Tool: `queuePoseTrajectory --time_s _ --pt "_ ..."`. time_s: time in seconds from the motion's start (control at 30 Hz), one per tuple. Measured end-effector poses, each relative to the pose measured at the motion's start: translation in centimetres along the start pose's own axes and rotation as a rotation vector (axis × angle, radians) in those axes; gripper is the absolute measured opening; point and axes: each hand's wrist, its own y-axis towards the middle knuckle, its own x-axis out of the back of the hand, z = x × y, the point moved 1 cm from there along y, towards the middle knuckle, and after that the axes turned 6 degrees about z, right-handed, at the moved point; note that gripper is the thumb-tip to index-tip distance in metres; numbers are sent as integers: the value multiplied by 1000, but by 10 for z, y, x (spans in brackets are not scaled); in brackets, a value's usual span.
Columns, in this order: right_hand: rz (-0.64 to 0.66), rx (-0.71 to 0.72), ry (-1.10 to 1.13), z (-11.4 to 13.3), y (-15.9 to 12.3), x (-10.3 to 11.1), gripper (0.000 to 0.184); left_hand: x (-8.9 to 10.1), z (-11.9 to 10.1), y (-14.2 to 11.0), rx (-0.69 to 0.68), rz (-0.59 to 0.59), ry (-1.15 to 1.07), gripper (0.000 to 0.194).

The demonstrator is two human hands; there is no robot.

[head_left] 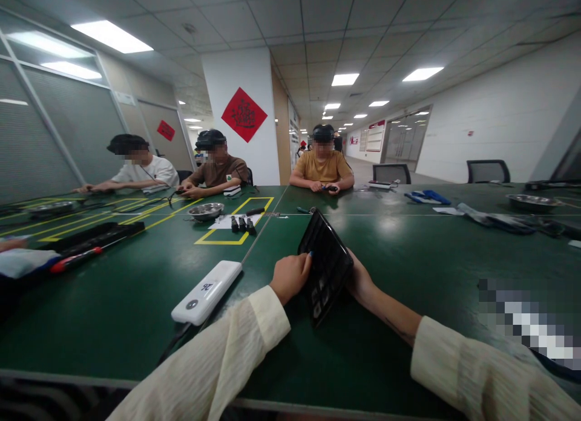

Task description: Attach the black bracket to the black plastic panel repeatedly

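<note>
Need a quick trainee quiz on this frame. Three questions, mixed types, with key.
1. Multiple choice: how is the black gridded panel placed?
a) flat on the tabletop
b) tilted up, with a hand at either side
c) in the hands of someone across the table

2. True or false: the white device lies to the left of the black gridded panel.

3. Fill in: the tabletop is ___ in colour.

Key:
1. b: the left hand is at its left, the right hand at its right.
2. True.
3. Green.
</note>
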Motion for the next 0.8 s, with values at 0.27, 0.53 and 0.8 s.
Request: queuePoseTrajectory --time_s 0.27,0.53,0.8 --pt "3 6 -86 2 -1 1 45 -3 0 0 68 -18 -73 49" --pt "-12 42 -158 -4 7 6 32 -5 2 1 108 7 -100 44" --pt "49 9 -119 -3 5 4 25 -1 -2 0 65 22 -77 37"
